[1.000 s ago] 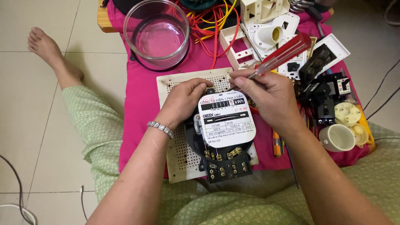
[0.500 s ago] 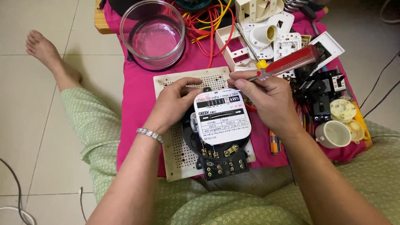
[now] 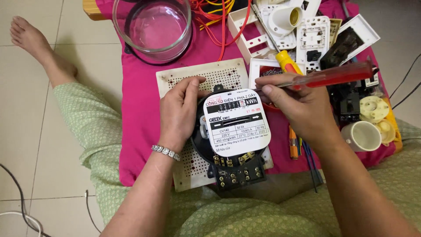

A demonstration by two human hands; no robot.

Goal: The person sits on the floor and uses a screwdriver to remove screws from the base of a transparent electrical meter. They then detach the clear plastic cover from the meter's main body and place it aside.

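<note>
A black electric meter with a white face plate and brass terminals lies on a white perforated board over a pink cloth. My left hand grips the meter's left side; a bracelet circles that wrist. My right hand holds a screwdriver with a red transparent handle, its shaft pointing left toward the meter's top right edge. The tip is hidden behind the face plate.
A glass bowl stands at the back left. Red and orange wires, white switch plates, a lamp holder, a yellow-handled screwdriver and a white cup crowd the right side. My bare foot rests on the tiled floor.
The view has shifted closer, so the meter and hands look larger. My right hand has tilted the red screwdriver flatter, and its shaft has moved to the meter's top right edge.
</note>
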